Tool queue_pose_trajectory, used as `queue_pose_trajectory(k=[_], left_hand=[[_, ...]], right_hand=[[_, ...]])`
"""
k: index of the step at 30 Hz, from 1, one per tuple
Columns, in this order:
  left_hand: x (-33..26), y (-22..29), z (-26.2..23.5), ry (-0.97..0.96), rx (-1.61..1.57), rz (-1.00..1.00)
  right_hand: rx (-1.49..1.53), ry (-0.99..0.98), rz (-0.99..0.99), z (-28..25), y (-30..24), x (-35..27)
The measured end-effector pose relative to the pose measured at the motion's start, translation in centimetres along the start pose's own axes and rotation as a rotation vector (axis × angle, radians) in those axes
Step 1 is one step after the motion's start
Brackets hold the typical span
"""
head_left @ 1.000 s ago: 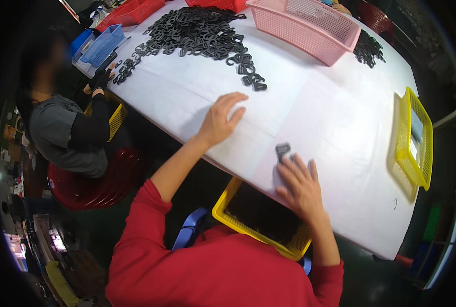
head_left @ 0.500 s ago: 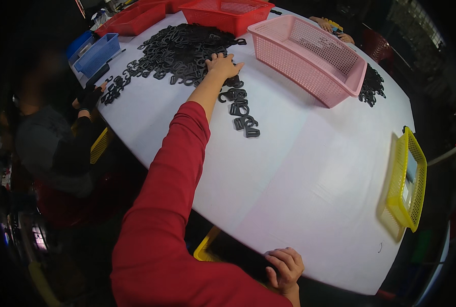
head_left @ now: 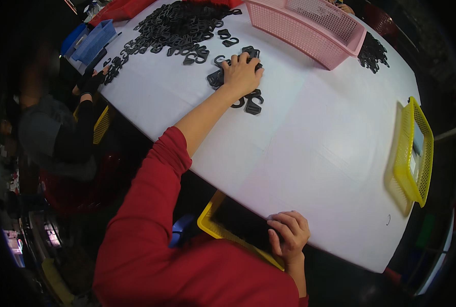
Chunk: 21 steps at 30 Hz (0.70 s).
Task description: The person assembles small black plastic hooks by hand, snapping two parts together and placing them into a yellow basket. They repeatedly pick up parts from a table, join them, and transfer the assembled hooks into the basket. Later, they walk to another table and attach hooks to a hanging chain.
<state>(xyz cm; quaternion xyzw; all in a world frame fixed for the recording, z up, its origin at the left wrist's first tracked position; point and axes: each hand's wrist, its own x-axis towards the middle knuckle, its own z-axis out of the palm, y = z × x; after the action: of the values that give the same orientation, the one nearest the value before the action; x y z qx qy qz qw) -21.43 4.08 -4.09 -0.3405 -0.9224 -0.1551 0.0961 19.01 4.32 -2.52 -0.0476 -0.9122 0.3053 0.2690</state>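
Observation:
My left hand (head_left: 241, 77) lies palm down over a small group of black plastic hooks with strap slots (head_left: 215, 79), its fingers apart and bent on top of them. Part of that group is hidden beneath the hand; a few hooks (head_left: 253, 106) show at its near side. Farther off and to the left spreads a large pile of the same black hooks (head_left: 179, 28), with loose ones at its near edge. My right hand (head_left: 290, 234) rests at the near edge of the white table (head_left: 310, 169), fingers curled and thumb apart, with nothing visible in it.
A pink perforated basket (head_left: 299, 36) stands beyond my left hand, with more black hooks (head_left: 373, 53) beside it. A yellow basket (head_left: 416, 153) sits at the right edge. Blue bins (head_left: 95, 42) and a co-worker's gloved hand (head_left: 90, 84) are at left. Another yellow basket (head_left: 207, 220) is below the table edge.
My left hand has come nearer to me and right, away from the large pile, with hooks gathered under it. The view has shifted; my right hand stays at the table edge.

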Motion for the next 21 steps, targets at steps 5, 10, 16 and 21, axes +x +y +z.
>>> queue_pose_trajectory(k=[5,10,16,21], left_hand=[[-6.5,8.1,-0.4,0.009,-0.113,0.122],[-12.2,14.2,-1.7,-0.038,-0.381,0.254],[-10.2,10.7,-5.2,0.318,-0.536,0.347],[-7.2,-2.6,-2.9,0.111,-0.193,-0.208]], right_hand=[[-0.001,0.034,0.004,0.0,-0.3,-0.1],[0.001,0.018,-0.003,0.1,-0.3,-0.6],[0.017,0.010,0.003,-0.5,-0.2,-0.9],[0.097,-0.007,0.068,-0.5,-0.5,-0.3]])
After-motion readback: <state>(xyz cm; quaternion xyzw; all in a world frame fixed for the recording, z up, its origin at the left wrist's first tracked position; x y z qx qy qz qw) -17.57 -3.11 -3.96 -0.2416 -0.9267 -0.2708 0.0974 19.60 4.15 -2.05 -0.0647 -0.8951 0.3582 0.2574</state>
